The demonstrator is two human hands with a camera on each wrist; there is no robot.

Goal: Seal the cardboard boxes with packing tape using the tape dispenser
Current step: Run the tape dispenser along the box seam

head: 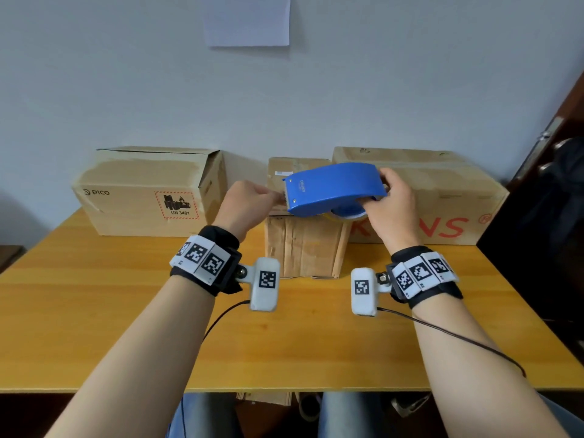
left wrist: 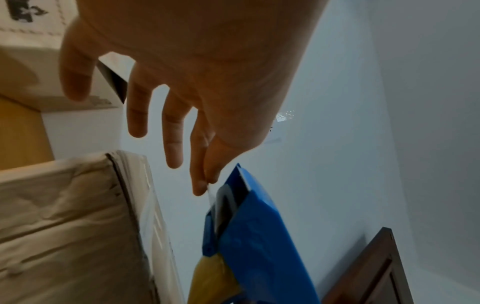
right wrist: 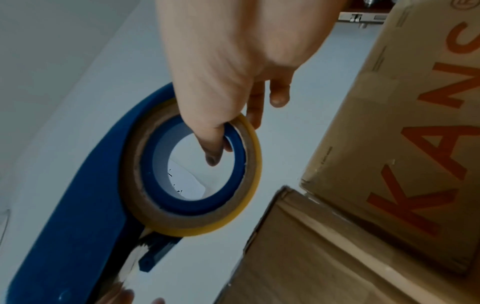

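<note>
Glossy blue plastic tape dispenser, matt creased cardboard box (smooth wooden table).

The dispenser hides the middle box's top and the K–NS gap in the red lettering on the right box. The paper on the far wall is cut off at the top. In the head view the left hand's fingertips are hidden.
</note>
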